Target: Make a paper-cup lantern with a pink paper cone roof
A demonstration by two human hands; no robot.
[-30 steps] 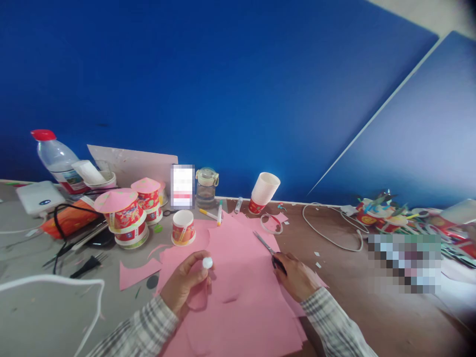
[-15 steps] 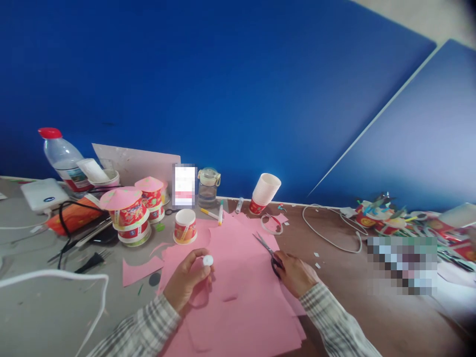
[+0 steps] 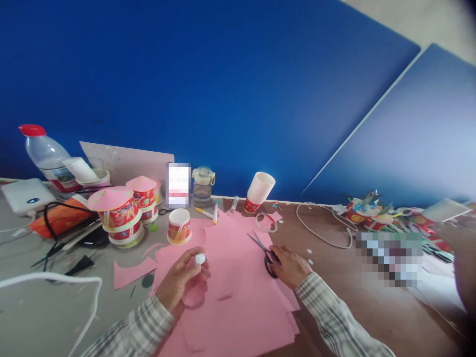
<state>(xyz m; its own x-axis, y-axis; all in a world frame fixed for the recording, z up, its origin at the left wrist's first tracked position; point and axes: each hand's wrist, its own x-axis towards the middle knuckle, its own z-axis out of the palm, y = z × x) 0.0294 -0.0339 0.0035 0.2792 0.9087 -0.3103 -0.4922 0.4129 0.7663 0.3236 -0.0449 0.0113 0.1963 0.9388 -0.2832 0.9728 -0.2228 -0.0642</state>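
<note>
My left hand (image 3: 178, 280) rests on the pink paper sheets (image 3: 230, 287) and pinches a small white cap-like object (image 3: 200, 258) between thumb and fingers. My right hand (image 3: 289, 265) lies on the right edge of the pink sheets, fingers closed on the black handles of a pair of scissors (image 3: 265, 250). The scissor blades are slightly apart and point up and left over the paper. An upside-down red paper cup (image 3: 179, 226) stands just beyond my left hand.
Stacked red cups with pink cone lids (image 3: 117, 215) stand at left, with a water bottle (image 3: 46, 156), cables and a white power bank (image 3: 24, 194). A tilted stack of white cups (image 3: 259, 191), a glass jar (image 3: 203, 186), markers and a white cable (image 3: 323, 225) lie behind. Craft clutter fills the right.
My right hand has shifted its grip further into the scissor handles and lifted them slightly. My left hand keeps its pinch on the white object. The view has drifted a little.
</note>
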